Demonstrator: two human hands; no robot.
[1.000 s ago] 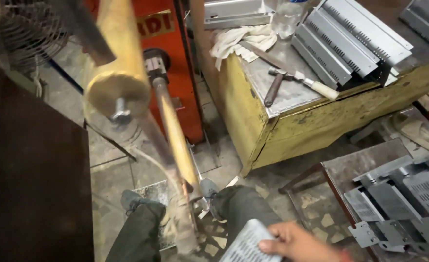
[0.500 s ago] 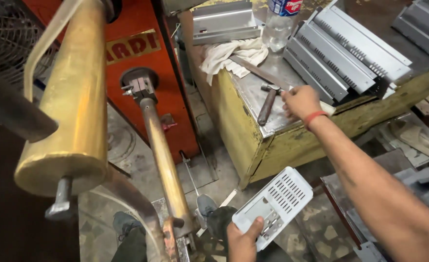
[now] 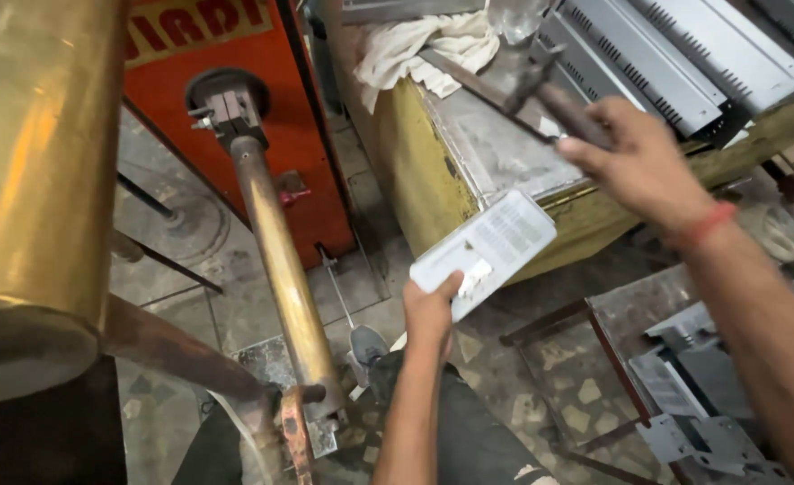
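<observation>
The person's left hand [image 3: 433,310] is raised in the middle of the view, its fingers closed around the lower end of a flat, pale grey perforated sheet-metal plate [image 3: 491,247]. The thumb presses on the plate's near face, and the rest of the plate sticks up and to the right, clear of the fingers, tilted in the air just in front of the yellow side of the bench [image 3: 433,171].

The right hand [image 3: 639,166] is up over the bench's near edge, fingers clenched on the dark wooden handle of a hammer [image 3: 550,90]. The handle runs up and left out of the fist, and the blurred metal head hangs above the bench top. The hammer is above and to the right of the plate, not touching it. A red band circles the right wrist.

On the bench's steel top lie a crumpled white cloth [image 3: 424,45] at the far left and a stack of long grey slotted metal panels [image 3: 648,54] at the right. To the left stands an orange-red machine [image 3: 235,117], with a long brass-coloured arm [image 3: 280,260] reaching down toward the viewer, and a thick brass cylinder [image 3: 37,171] fills the left edge. More grey stamped metal parts [image 3: 693,395] lie on the floor at lower right.
</observation>
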